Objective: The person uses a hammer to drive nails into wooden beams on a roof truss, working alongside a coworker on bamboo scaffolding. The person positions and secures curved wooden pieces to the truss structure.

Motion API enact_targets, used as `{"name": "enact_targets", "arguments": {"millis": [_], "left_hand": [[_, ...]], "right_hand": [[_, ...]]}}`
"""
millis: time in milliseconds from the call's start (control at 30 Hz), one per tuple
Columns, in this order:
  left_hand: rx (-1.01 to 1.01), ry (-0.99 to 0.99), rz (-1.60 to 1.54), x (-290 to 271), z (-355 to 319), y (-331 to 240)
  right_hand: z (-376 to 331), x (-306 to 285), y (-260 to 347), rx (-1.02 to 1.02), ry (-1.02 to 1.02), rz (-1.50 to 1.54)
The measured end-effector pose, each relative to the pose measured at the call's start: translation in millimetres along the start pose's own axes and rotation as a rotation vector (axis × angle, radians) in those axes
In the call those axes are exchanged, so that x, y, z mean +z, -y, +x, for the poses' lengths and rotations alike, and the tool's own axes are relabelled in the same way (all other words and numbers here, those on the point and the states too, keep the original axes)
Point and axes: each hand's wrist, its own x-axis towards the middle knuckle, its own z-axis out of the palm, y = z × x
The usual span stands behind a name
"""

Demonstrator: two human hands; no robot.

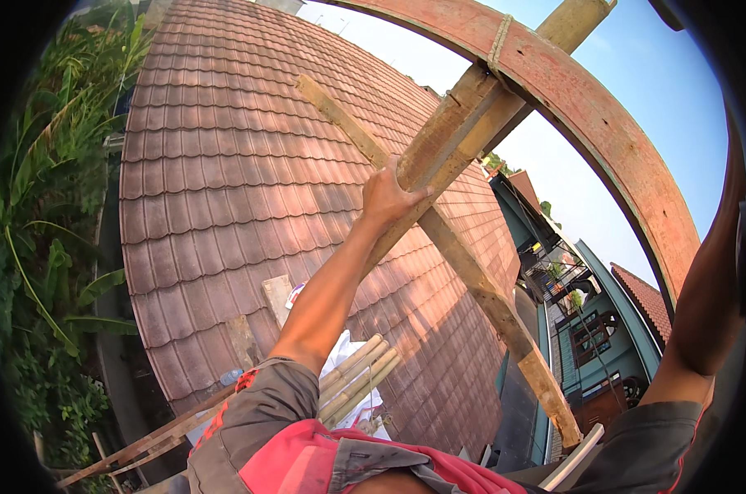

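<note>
My left hand (389,196) is closed around a thick wooden post (459,119) that slants up to the right. The thumb lies across its near face, and the other fingers are mostly hidden behind it. Just beside this hand a narrower wooden plank (492,300) crosses the post diagonally. Overhead, a long board with worn red paint (587,86) meets the post, with a cord (500,41) tied around the board there. My right arm (713,305) reaches upward along the right side. The right hand itself is beyond the visible picture.
A sloping tiled roof (224,165) fills the middle below me. Several bamboo poles (360,379) lie near my left elbow, with white sheeting under them. Leafy plants (60,247) grow along the left. A teal building (591,329) stands lower right.
</note>
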Motion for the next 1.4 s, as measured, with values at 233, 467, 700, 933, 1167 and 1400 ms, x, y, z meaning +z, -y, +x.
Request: {"name": "enact_targets", "arguments": {"millis": [233, 467, 700, 933, 1167, 1400], "left_hand": [[0.084, -0.049, 0.015, -6.3, 22.1, -18.5], [0.039, -0.044, -0.048, -7.6, 7.1, -2.7], [0.133, -0.126, -0.024, 3.4, 14.1, 10.1], [0.052, -0.028, -0.037, -6.0, 12.1, 8.0], [0.051, -0.063, -0.007, 0.0, 2.9, 12.2], [0.025, -0.015, -0.027, -10.9, 6.8, -0.4]], "right_hand": [[0.2, 13.2, 30.2, 0.397, 0.671, -0.322], [-18.8, 14.7, -3.4, 0.027, 0.061, -0.027], [21.3, 13.5, 37.9, 0.500, 0.642, -0.095], [-31.7, 44.2, 12.2, 0.186, 0.173, -0.040], [-16.3, 51.5, -2.2, 0.268, 0.247, -0.088], [-52.8, 64.2, -1.3, 0.233, 0.353, -0.075]]}}
